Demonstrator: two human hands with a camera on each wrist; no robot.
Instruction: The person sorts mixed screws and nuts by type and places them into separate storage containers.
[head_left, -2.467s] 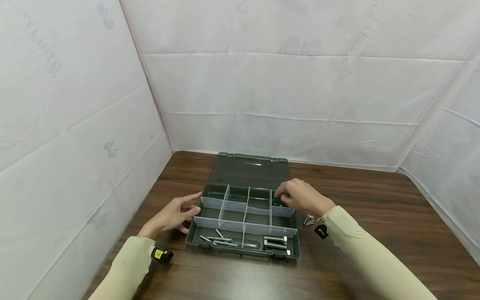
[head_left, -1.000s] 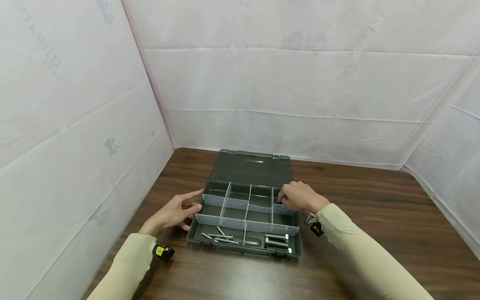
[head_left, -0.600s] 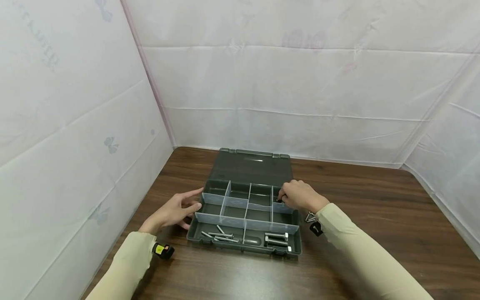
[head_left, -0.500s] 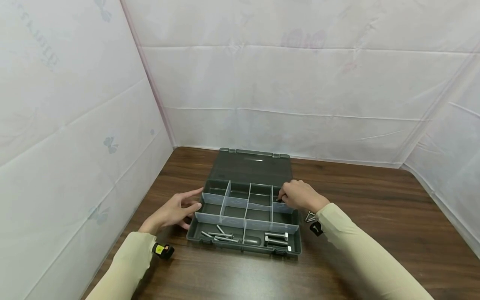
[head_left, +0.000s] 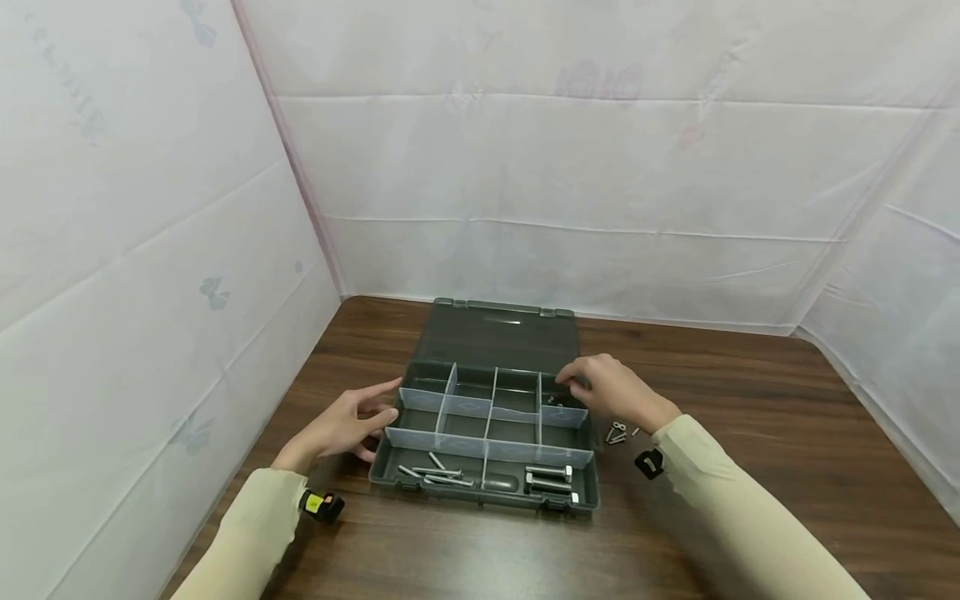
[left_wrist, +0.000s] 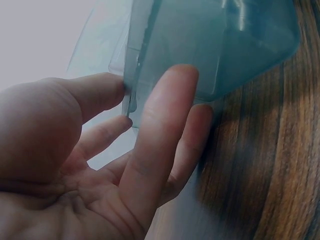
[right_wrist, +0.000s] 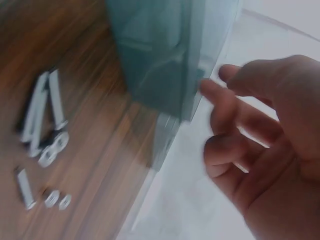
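Two hands worked at an open grey organiser box point(head_left: 480, 492) that lay on the dark wood counter point(head_left: 750, 467), its lid point(head_left: 501, 335) folded back flat behind it. The left hand point(head_left: 347, 423) rested against the box's left wall; in the left wrist view its fingers point(left_wrist: 155, 150) were straight and relaxed, the thumb touching the wall's edge, so its grip was loose and held nothing. The right hand point(head_left: 611, 390) hovered over the back right compartment point(head_left: 558, 402), fingers loosely bent; the right wrist view showed the fingers point(right_wrist: 235, 117) spread near the box's wall with nothing between them, so that grip held nothing either. A small piece of hardware lay in that compartment, too small to make out.

Clear dividers point(head_left: 487, 412) split the box into cells. Thin screws point(head_left: 435, 473) lay in the front left cell and thicker bolts point(head_left: 549, 477) in the front right one. A loose cluster of small screws and nuts point(head_left: 619, 433) sat on the counter just beside the box's right wall, near the right wrist. White sheeting point(head_left: 525, 167) walled in the counter on three sides.
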